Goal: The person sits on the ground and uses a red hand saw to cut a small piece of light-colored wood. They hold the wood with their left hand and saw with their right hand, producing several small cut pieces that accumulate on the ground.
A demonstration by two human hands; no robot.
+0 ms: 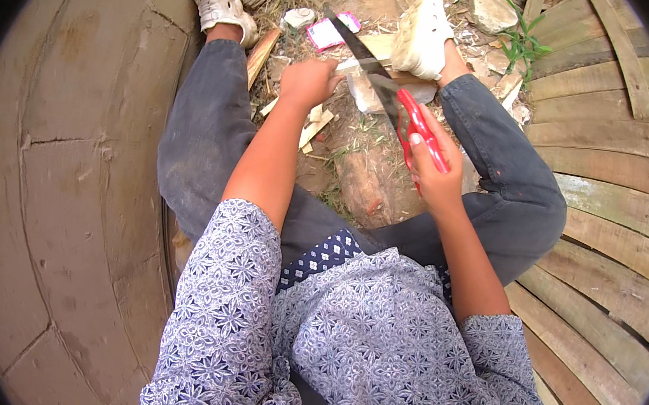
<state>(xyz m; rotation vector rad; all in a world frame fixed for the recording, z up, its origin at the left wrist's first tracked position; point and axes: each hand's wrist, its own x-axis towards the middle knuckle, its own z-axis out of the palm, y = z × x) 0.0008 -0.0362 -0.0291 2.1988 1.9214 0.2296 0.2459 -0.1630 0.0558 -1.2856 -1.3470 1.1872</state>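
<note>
My right hand (439, 176) is wrapped round the red handle of a handsaw (414, 121). The saw's dark blade slants away from me to the upper left, crossing over a pale strip of wood (350, 66). Whether the teeth touch the wood, I cannot tell. Left of the blade, my left hand (307, 84) is closed on the near-left end of that strip. The strip's other end runs toward my right shoe (420, 40), which seems to press on it. A whitish block (366, 96) lies just below the strip.
Wood offcuts (315, 127) and shavings litter the ground between my legs. A pink-and-white packet (333, 31) lies beyond the left hand. Stones (490, 8) and a green plant (523, 46) are at the far right. A plank wall (614, 199) stands right, a cracked brown surface (69, 178) left.
</note>
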